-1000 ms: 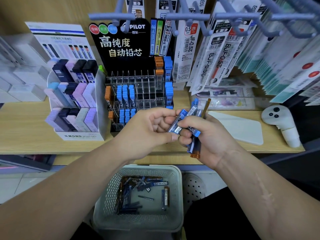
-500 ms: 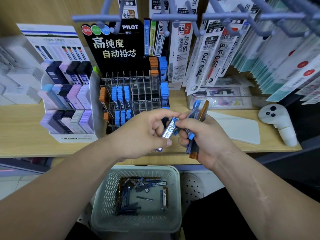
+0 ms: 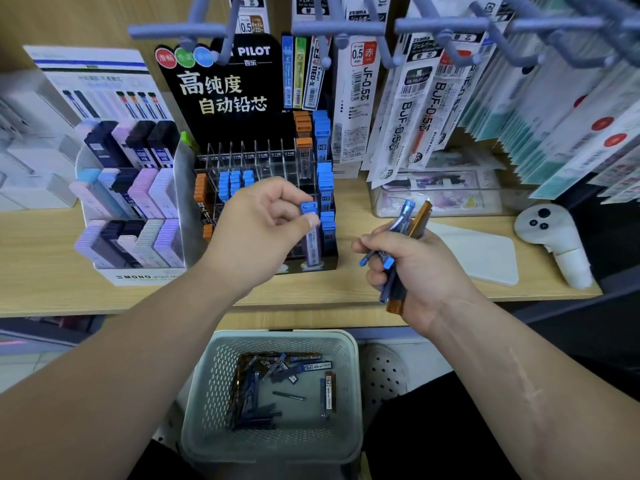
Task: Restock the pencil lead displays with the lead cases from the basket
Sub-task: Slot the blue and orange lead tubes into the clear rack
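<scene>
While the left hand [image 3: 263,226] is pinching one blue-capped lead case [image 3: 310,237] upright before the lower right slots of the Pilot display [image 3: 273,161], the right hand [image 3: 415,268] is clutching a loose bundle of cases [image 3: 417,223]. A tilted entry is risking a jam on the dividers, and a slack grip could be dropping spares wide of the basket [image 3: 284,336].

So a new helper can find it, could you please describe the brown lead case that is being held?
Find the black Pilot display on the wooden shelf; just right of it, the right hand grips a bundle of lead cases. The brown case lies on the bundle's right edge: it alone is amber-brown, the others blue.
</scene>
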